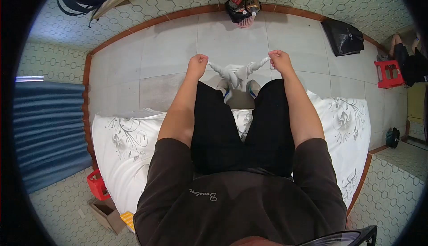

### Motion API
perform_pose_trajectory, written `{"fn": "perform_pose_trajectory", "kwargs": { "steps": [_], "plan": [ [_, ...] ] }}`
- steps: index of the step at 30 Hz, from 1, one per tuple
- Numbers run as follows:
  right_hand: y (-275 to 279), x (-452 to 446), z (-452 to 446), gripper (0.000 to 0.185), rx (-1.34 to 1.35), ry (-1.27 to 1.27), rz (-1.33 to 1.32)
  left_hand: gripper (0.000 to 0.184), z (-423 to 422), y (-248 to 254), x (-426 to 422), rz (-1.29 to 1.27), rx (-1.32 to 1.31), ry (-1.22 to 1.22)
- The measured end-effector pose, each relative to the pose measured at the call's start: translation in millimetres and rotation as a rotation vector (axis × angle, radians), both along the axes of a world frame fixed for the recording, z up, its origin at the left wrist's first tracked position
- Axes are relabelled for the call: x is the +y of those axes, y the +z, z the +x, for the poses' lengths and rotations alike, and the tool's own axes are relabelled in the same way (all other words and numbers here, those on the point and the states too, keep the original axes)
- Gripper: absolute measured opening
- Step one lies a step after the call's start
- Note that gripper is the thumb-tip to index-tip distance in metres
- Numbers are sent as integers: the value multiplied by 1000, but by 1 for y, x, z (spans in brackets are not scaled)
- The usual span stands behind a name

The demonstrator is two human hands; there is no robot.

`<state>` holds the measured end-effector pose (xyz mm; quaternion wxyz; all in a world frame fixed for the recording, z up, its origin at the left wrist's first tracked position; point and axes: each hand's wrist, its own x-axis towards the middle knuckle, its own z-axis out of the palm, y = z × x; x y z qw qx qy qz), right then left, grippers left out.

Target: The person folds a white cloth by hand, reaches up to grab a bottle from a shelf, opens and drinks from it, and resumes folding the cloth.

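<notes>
Clock read from the wearer's lap (218,143), seated on the bed (347,121). Cloth (236,73) at 12, white, twisted, sagging between the hands; whether its bunched middle is knotted, cannot tell. Left hand (199,61) at 11, fingers closed, pinching one end; right hand (278,59) at 1, pinching the other. Shoes (254,89) just below the cloth, partly hidden by it. Beyond at 12, by the wall, a basket (245,23) crowded with bottles (253,5). Black bag (343,38) between 1 and 2; red stool (390,84) at 2, a second person (414,70) beside it. Curtain (49,130) at 9; open box (111,223) at 8, near the bed.
</notes>
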<state>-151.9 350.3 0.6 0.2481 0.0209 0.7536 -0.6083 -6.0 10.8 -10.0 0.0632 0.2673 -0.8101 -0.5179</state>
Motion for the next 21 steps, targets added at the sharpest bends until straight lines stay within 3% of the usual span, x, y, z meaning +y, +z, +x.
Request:
{"fn": "perform_pose_trajectory", "kwargs": {
  "steps": [8,14,18,21],
  "plan": [
    [15,-5,10,13,-30,-60,-223,19,3,-5,-3,-28,54,-105],
    [15,-6,11,14,-20,-59,-219,19,1,-13,-6,21,38,-95],
    [-2,-4,4,14,35,-32,-103,17,1,8,3,125,-129,4],
    [-1,-3,1,14,42,-49,-33,16,2,7,1,10,-89,14]
  ]
}}
